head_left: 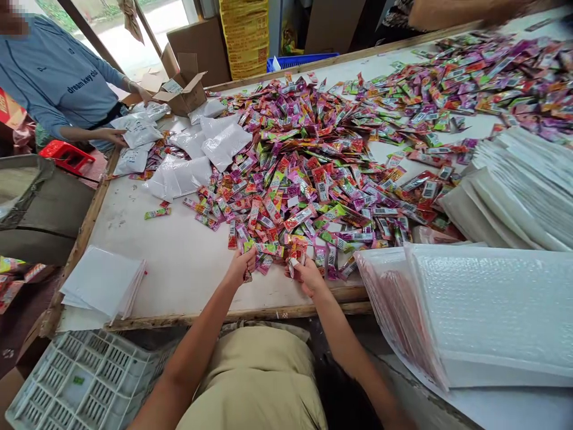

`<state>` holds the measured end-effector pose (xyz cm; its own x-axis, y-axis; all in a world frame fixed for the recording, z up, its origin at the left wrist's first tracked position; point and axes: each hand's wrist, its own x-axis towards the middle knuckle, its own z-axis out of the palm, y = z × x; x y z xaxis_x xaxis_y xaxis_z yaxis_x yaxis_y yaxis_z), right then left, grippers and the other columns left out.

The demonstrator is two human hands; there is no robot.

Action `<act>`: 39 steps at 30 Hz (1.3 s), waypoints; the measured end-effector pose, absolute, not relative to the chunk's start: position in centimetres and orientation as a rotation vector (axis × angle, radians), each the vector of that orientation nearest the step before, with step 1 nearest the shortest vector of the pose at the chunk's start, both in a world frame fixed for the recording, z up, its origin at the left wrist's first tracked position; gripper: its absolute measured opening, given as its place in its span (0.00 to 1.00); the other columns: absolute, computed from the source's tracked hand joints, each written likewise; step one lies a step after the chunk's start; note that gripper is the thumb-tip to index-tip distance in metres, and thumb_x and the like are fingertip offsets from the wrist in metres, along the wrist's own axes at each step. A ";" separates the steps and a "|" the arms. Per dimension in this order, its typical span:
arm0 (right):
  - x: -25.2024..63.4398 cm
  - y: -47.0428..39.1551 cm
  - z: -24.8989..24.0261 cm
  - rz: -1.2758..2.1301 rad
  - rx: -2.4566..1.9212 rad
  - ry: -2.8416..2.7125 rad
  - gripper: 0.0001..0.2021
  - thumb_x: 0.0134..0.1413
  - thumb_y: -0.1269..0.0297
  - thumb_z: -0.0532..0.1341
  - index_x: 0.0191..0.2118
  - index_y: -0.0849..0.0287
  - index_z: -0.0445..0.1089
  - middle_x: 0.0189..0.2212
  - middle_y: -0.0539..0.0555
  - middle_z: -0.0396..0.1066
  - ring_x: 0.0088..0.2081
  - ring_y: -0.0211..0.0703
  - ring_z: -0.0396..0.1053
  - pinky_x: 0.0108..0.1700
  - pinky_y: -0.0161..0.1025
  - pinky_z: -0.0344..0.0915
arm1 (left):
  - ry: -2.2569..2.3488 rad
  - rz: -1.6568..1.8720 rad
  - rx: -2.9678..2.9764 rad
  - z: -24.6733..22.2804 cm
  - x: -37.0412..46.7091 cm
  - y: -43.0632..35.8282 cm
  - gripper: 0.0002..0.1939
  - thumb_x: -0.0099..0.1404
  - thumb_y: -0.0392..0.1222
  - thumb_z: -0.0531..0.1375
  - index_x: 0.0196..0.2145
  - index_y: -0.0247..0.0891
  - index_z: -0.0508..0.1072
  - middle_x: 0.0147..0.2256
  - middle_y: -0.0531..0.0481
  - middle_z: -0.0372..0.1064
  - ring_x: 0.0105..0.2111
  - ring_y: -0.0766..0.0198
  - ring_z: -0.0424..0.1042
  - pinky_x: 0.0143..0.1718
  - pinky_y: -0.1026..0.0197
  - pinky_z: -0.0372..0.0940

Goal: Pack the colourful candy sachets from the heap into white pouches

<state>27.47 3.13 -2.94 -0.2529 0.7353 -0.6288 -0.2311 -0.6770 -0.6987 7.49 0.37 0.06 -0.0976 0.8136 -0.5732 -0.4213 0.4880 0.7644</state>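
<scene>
A wide heap of small colourful snack packets [313,173] covers the middle of the white table [179,257]. My left hand [244,264] is closed on packets at the near edge of the heap, with a green-ended one at its fingertips. Just to the right, my right hand [307,275] grips red packets [297,248] between thumb and fingers. The two hands are apart, both low over the table's front part. How many packets each hand holds I cannot tell.
Bubble mailers [487,310] are stacked at the right. White sheets or mailers [105,280] lie front left, above a plastic crate [85,382]. At the back left, a person [76,83] handles filled white bags [138,128] beside an open carton [183,92]. Another person's arm [461,13] is at the top right.
</scene>
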 end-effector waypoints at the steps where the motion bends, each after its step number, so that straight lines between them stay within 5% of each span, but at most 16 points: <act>1: 27.4 3.0 -3.0 1.979 -1.360 -0.639 0.27 0.30 0.51 0.72 0.38 0.55 0.63 0.30 0.48 0.71 0.24 0.35 0.66 0.25 0.35 0.66 | 1.314 1.078 0.410 0.0 7.6 0.3 0.27 0.47 0.63 0.69 0.26 0.37 0.66 0.13 0.62 0.51 0.13 0.75 0.50 0.16 0.68 0.47; 5: 27.7 2.8 -3.7 1.984 -1.363 -0.730 0.22 0.37 0.50 0.67 0.36 0.55 0.62 0.23 0.43 0.64 0.17 0.29 0.53 0.18 0.30 0.50 | 1.381 1.057 0.478 -0.3 7.7 -0.1 0.27 0.49 0.65 0.66 0.29 0.36 0.68 0.15 0.61 0.53 0.14 0.74 0.52 0.17 0.67 0.49; 8: 28.5 3.3 -4.0 1.774 -1.453 -0.875 0.22 0.36 0.50 0.67 0.36 0.55 0.64 0.24 0.46 0.66 0.20 0.34 0.59 0.23 0.34 0.57 | 1.588 1.072 0.633 -0.4 7.1 0.1 0.23 0.54 0.61 0.65 0.28 0.37 0.68 0.16 0.60 0.53 0.16 0.73 0.51 0.20 0.66 0.51; 11: 29.4 4.6 -3.8 1.443 -1.482 -1.113 0.21 0.37 0.51 0.67 0.36 0.58 0.68 0.31 0.54 0.72 0.31 0.42 0.69 0.36 0.40 0.67 | 1.822 1.034 1.071 -0.4 6.8 0.8 0.15 0.58 0.52 0.64 0.32 0.37 0.71 0.27 0.52 0.66 0.28 0.66 0.65 0.33 0.63 0.62; 15: 30.0 6.3 -3.5 1.137 -1.531 -1.556 0.20 0.47 0.56 0.61 0.47 0.59 0.70 0.36 0.56 0.75 0.35 0.47 0.71 0.39 0.42 0.66 | 1.901 0.631 1.614 -0.3 7.8 1.6 0.15 0.59 0.44 0.65 0.44 0.39 0.74 0.43 0.46 0.68 0.44 0.59 0.69 0.46 0.59 0.64; 19: 29.4 6.9 -4.2 0.942 -1.718 -2.010 0.21 0.48 0.66 0.58 0.51 0.59 0.69 0.36 0.57 0.76 0.34 0.49 0.72 0.38 0.42 0.63 | 1.887 0.248 1.764 -0.9 8.9 1.9 0.20 0.61 0.42 0.64 0.51 0.41 0.72 0.50 0.45 0.66 0.49 0.57 0.69 0.46 0.60 0.65; 24: 28.8 5.5 -3.7 0.951 -1.704 -2.189 0.17 0.53 0.59 0.57 0.47 0.60 0.70 0.35 0.59 0.76 0.36 0.52 0.73 0.38 0.42 0.63 | 2.016 0.277 1.658 -0.8 8.4 1.0 0.20 0.63 0.41 0.62 0.53 0.42 0.71 0.49 0.46 0.67 0.48 0.56 0.70 0.45 0.60 0.64; 32: 28.6 5.6 -2.6 1.090 -1.635 -1.863 0.24 0.49 0.51 0.58 0.49 0.59 0.72 0.33 0.58 0.76 0.32 0.52 0.71 0.38 0.47 0.66 | 1.988 0.365 1.565 -0.9 7.9 0.7 0.12 0.60 0.40 0.64 0.43 0.42 0.73 0.46 0.47 0.67 0.43 0.58 0.70 0.40 0.61 0.62; 36: 26.6 4.9 1.5 1.362 -1.330 -1.663 0.22 0.45 0.51 0.62 0.46 0.55 0.74 0.35 0.56 0.76 0.34 0.50 0.71 0.42 0.47 0.67 | 1.899 0.713 1.334 2.1 8.4 0.6 0.11 0.54 0.44 0.68 0.33 0.38 0.74 0.34 0.49 0.67 0.34 0.61 0.68 0.35 0.61 0.61; 39: 27.2 2.9 5.2 1.645 -1.056 -1.526 0.20 0.42 0.47 0.66 0.41 0.52 0.76 0.25 0.52 0.70 0.27 0.45 0.67 0.34 0.45 0.68 | 1.575 1.065 0.944 6.0 8.2 -1.4 0.17 0.56 0.55 0.65 0.33 0.37 0.76 0.24 0.51 0.64 0.26 0.64 0.65 0.27 0.61 0.60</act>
<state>27.24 2.92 5.23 -0.4646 0.8763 -0.1274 0.0617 -0.1115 -0.9918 8.21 -1.42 5.99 -0.2224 0.9303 -0.2916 0.0758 0.3147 0.9462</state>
